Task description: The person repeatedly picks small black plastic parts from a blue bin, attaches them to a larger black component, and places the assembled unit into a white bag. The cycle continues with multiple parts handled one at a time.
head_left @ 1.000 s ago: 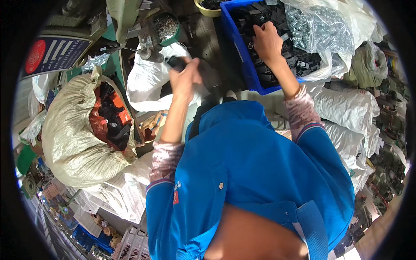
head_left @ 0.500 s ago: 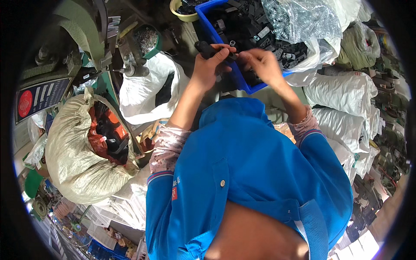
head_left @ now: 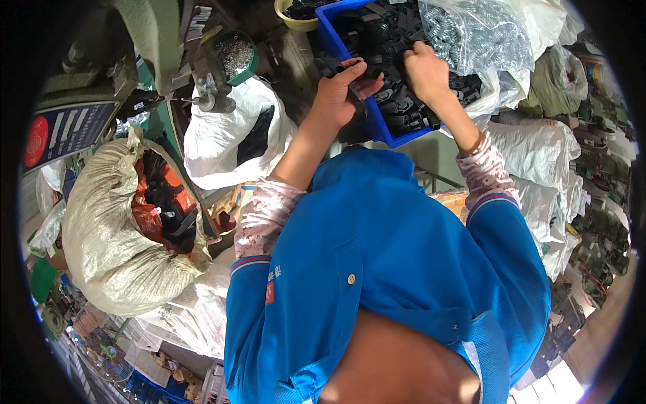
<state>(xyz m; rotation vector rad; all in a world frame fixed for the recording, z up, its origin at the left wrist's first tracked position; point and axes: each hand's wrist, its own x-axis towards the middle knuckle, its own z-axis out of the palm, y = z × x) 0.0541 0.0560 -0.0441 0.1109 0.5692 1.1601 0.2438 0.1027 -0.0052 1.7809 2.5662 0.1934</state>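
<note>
Beside the near left wall of the blue bin (head_left: 402, 139), my left hand (head_left: 336, 97) is closed around a dark part (head_left: 328, 65). Only the end of that part shows past the thumb, and its kind is hard to make out. My right hand (head_left: 427, 73) is over the bin, its fingers curled down at the small black parts (head_left: 397, 101) heaped there. Whatever those fingertips grip is hidden. A clear plastic bag of metal springs (head_left: 474, 34) lies on the bin's right side, close to my right hand.
A yellow bowl (head_left: 296, 23) of dark pieces stands left of the bin. Further left are a green container (head_left: 250, 71) of small metal pieces, a machine (head_left: 151, 40), an open white sack (head_left: 208, 151) and a beige sack (head_left: 101, 229). White sacks (head_left: 531, 151) are stacked at the right.
My right hand has left the part at my left hand and moved up and right over the black parts. My left hand has shifted slightly right and down.
</note>
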